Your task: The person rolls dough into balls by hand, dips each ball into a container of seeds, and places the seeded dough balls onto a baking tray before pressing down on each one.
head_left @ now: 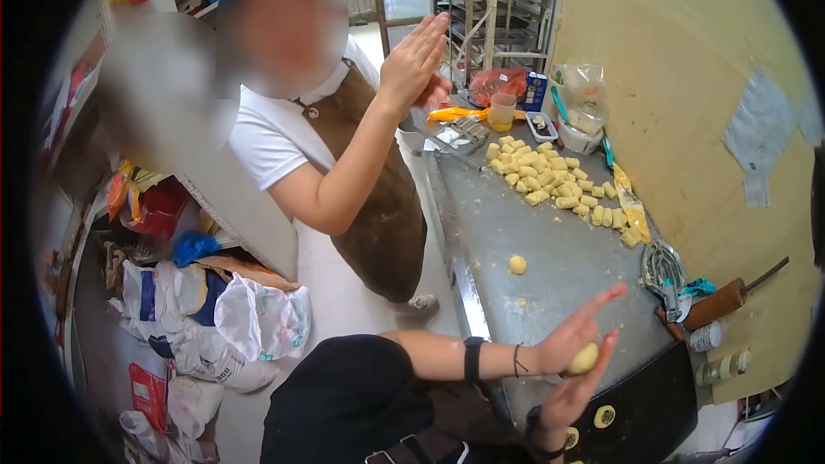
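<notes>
A pale yellow dough ball (pixel 584 358) is held between the palms of my left hand (pixel 563 342) and my right hand (pixel 571 395). Both hands have their fingers stretched out, pointing up and to the right. A dark band and a thin bracelet circle my left wrist. Another dough ball (pixel 516 265) lies alone on the grey worktable (pixel 490 215). Farther back is a heap of cut dough pieces (pixel 550 174). Below my right hand, round pieces with dark patterned tops, such as this patterned dough round (pixel 604 417), sit on a black tray (pixel 653 404).
Across the table's corner stands a co-worker (pixel 344 146) in a brown apron, palms together. Whisks (pixel 662 271) and a wooden rolling pin (pixel 718 302) lie along the wall. A cup of yellow liquid (pixel 502 112) is at the back. Bags (pixel 198 326) fill the left side.
</notes>
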A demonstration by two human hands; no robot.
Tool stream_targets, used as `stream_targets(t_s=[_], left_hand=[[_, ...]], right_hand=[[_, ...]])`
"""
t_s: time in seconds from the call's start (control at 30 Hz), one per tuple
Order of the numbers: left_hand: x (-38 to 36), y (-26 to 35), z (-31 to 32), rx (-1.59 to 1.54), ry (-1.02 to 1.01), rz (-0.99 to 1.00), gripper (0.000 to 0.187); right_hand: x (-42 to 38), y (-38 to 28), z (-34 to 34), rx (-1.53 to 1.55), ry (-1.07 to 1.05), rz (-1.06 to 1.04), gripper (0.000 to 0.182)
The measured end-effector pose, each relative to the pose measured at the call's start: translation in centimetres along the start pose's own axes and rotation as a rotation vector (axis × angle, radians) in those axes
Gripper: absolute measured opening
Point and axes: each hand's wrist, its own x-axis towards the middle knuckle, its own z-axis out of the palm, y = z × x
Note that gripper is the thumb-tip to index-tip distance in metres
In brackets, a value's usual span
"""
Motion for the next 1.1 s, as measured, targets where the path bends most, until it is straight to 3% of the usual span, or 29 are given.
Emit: stream_targets(t_s=[0.03,0.1,0.13,0.23,0.27,0.37,0.4,0.5,0.53,0.63,0.7,0.8,1.0,1.1], left_hand=[[-0.4,-0.4,-0.1,0.167,-0.022,0.04,0.06],[-2.7,-0.1,2.1,0.175,-0.069,0.059,0.059],[-3.6,0.5,3.2,0.17,-0.102,0.065,0.058],[-1.9,2.2,1.9,-0.222,0.137,-0.041,0.058],[-0.8,2.4,0.9,-0.334,0.289,-0.077,0.059],[-2.2,0.3,-0.6,-0.898,0.406,-0.399,0.06],[-3.3,0.0,-1.4,-1.285,0.285,-0.517,0.058],[-5.0,1.0,-2.9,-0.884,0.747,-0.819,0.054],[-5.6,1.0,-3.7,-0.859,0.708,-0.817,0.053],[-7.0,1.0,-7.2,-0.841,0.576,-0.758,0.05],[-7.8,1.0,-9.4,-0.796,0.541,-0.726,0.048],[-9.2,1.0,-11.6,-0.752,0.527,-0.695,0.045],[-8.0,-1.1,-12.6,-0.737,0.417,-0.687,0.04],[-7.7,-2.3,-12.4,-0.726,0.356,-0.681,0.038]], right_hand=[[1.0,-0.7,-0.9,0.033,0.074,-0.033,0.072],[4.0,-1.7,-1.6,0.087,0.234,-0.089,0.071],[4.5,-1.2,-2.1,-0.053,0.246,0.07,0.077],[1.3,1.5,-0.7,-0.02,0.058,0.105,0.082],[1.6,0.0,0.7,-0.075,-0.002,0.033,0.085],[3.6,-2.1,1.5,-0.313,-0.324,-0.142,0.084],[5.0,-2.5,1.6,-0.37,-0.367,-0.251,0.074],[7.5,-5.1,2.9,-0.114,-0.331,-0.479,0.068],[8.3,-6.2,3.6,0.039,-0.323,-0.547,0.07],[11.2,-10.4,6.6,0.035,-0.523,-0.758,0.067],[12.0,-11.4,8.8,0.057,-0.571,-0.769,0.064],[13.2,-12.5,10.2,0.093,-0.6,-0.612,0.058],[12.5,-7.9,11.4,-0.076,-0.427,-0.6,0.061],[12.5,-4.4,10.0,-0.397,-0.665,-0.42,0.058]])
